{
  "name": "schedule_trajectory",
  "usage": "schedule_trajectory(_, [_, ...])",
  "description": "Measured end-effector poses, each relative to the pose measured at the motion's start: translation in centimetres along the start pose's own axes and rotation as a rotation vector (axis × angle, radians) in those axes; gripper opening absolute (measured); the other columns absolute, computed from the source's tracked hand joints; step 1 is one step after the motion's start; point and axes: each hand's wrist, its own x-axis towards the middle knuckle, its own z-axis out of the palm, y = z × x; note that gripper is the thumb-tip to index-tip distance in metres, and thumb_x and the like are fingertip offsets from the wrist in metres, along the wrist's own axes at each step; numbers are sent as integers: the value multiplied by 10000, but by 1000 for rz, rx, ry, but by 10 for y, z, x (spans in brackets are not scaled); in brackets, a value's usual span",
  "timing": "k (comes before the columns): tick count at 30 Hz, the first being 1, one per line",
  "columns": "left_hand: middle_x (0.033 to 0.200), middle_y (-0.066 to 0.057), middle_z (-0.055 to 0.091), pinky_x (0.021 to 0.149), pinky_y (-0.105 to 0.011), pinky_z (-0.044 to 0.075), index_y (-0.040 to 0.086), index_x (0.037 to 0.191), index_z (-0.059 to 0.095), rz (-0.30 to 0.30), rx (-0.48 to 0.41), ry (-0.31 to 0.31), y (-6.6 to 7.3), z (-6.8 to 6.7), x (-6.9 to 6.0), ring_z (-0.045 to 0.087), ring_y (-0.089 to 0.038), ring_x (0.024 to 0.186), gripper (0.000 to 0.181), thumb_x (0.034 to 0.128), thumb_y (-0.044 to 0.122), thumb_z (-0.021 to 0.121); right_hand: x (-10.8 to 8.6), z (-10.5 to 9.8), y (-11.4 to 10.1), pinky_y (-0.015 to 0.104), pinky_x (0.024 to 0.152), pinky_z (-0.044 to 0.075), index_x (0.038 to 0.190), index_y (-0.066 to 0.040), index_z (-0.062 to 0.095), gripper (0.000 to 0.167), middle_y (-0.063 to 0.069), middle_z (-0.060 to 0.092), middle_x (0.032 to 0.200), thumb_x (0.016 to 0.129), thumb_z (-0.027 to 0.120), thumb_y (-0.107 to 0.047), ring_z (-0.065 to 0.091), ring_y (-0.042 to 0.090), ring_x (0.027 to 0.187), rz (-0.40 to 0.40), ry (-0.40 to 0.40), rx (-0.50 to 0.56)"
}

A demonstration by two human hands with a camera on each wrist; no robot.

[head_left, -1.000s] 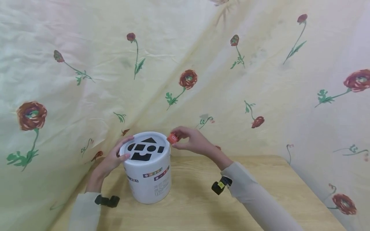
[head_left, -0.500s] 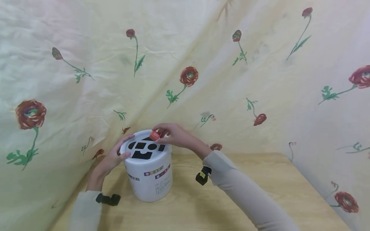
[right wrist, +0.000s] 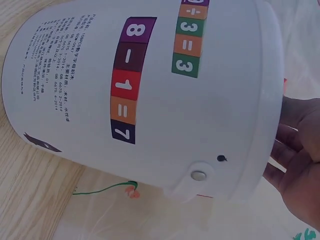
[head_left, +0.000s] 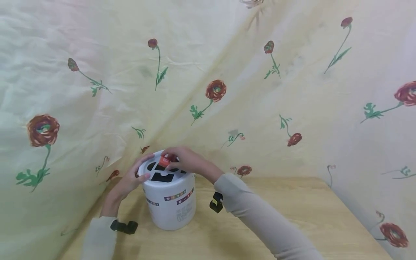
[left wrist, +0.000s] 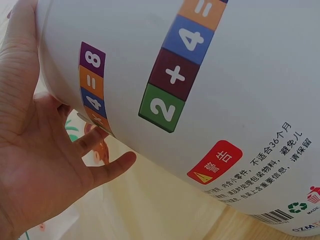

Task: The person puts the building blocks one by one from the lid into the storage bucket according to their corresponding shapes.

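A white bucket with shape-cut holes in its lid stands upright on the table. My left hand holds the lid's left edge, thumb on the near side and fingers on the far side. In the left wrist view, some fingers of the left hand spread beside the bucket wall. Above the lid, my right hand pinches a small red-orange block with a pale character on it, at the square hole. Whether the block has entered the hole cannot be made out. The right hand covers several holes.
The wooden table extends to the right of the bucket. A flowered cloth hangs behind it and on both sides. A metal rivet shows on the bucket's side in the right wrist view.
My right hand has carried the block leftward from beside the bucket's right rim to over the square hole. The left hand has kept its place on the lid.
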Motion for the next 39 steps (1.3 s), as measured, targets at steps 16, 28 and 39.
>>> schedule_trajectory(16, [1679,-178,123,1129,-745,287,193,1602,268,-27,1,3,2,2,4,204,-493,1492,697,994,249,603,15,5,5,291,995,527,1424,-156,590,480,41,681,1282,958,705,-165,628,142,1100,-15,-36,-61])
schedule_trajectory(28, [1672,-183,136,1133,-733,298,178,1605,264,-18,4,5,6,-2,6,236,-493,1475,680,1008,217,588,16,10,-4,191,812,492,1276,-113,696,324,-1,673,1107,962,707,-194,591,106,950,-39,13,-66])
schedule_trajectory(39, [1666,-195,145,1106,-731,341,175,1604,266,12,-4,-6,-3,0,1,278,-500,1449,701,990,205,603,12,30,-8,190,780,509,1259,-144,716,345,2,694,1153,928,753,-232,596,108,949,93,141,-73])
